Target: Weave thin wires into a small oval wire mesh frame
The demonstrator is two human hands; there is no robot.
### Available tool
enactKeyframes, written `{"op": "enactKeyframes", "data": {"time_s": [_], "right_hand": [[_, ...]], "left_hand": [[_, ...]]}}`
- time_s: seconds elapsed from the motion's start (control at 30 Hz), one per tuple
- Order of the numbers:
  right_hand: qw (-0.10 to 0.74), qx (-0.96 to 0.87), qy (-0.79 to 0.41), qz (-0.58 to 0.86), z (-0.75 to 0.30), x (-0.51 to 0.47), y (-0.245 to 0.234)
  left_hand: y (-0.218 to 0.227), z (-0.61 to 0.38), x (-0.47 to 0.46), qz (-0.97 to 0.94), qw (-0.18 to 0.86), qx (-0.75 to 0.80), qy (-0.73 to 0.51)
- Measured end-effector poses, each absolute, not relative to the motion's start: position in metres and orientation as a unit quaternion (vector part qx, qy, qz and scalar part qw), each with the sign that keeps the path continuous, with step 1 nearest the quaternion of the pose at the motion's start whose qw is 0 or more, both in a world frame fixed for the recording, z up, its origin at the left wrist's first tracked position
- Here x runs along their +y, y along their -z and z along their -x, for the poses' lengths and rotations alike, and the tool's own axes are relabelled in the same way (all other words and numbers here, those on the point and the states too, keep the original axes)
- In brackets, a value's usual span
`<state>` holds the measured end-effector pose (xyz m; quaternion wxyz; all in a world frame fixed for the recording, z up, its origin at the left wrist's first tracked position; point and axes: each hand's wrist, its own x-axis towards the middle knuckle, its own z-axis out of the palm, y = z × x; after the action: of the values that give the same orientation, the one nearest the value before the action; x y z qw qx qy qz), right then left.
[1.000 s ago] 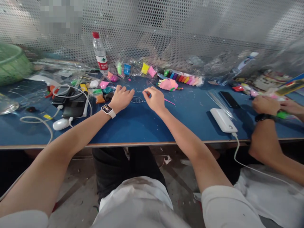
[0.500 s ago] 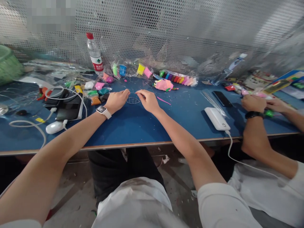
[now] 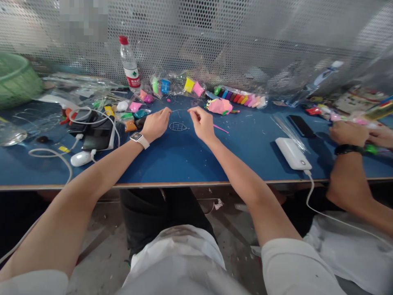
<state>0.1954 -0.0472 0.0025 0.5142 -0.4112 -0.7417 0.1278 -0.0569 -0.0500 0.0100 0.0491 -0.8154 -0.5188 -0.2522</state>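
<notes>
Through the head camera I monitor two bare hands above the flat blue desk. The left hand, with a white-strapped square watch at its wrist, has its fingertips pinched on one end of a thin, pale, wire-like strand; the right hand is pinched likewise at the opposite end, so the strand spans the gap between them. A silvery, teardrop-shaped wire mesh frame lies between the hands, nearer the desk's front edge than the strand. I judge three faults possible. Uneven pull could kink the strand or slip it from one pinch. Lowering the right hand carelessly could catch the frame's pointed tip and bend the mesh. A sideways sweep of that hand could displace the slim magenta stick beside it. I cannot confirm the strand's material from this view.
</notes>
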Motion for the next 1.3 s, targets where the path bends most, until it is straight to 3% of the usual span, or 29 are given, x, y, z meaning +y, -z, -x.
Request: {"op": "enactKeyframes", "data": {"time_s": [0.23, 0.43, 0.53, 0.67, 1.03, 1.3], "right_hand": [[0.540, -0.717, -0.151, 0.414, -0.204, -0.032, 0.004], [0.515, -0.724, -0.220, 0.403, -0.207, -0.033, 0.003], [0.497, -0.717, -0.270, 0.407, -0.208, -0.033, 0.004], [0.485, -0.720, -0.286, 0.407, -0.206, -0.034, 0.005], [0.503, -0.747, -0.174, 0.399, -0.204, -0.038, 0.003], [0.527, -0.706, -0.229, 0.413, -0.206, -0.027, 0.012]], "left_hand": [[0.000, 0.062, -0.037, 0.807, -0.016, -0.498, 0.317], [0.003, 0.064, -0.033, 0.800, -0.202, -0.409, 0.390], [0.001, 0.064, -0.032, 0.791, -0.242, -0.379, 0.414], [-0.004, 0.066, -0.032, 0.792, -0.243, -0.375, 0.416], [0.000, 0.073, -0.025, 0.780, -0.153, -0.443, 0.414], [-0.003, 0.068, -0.028, 0.797, -0.259, -0.384, 0.387]]}}
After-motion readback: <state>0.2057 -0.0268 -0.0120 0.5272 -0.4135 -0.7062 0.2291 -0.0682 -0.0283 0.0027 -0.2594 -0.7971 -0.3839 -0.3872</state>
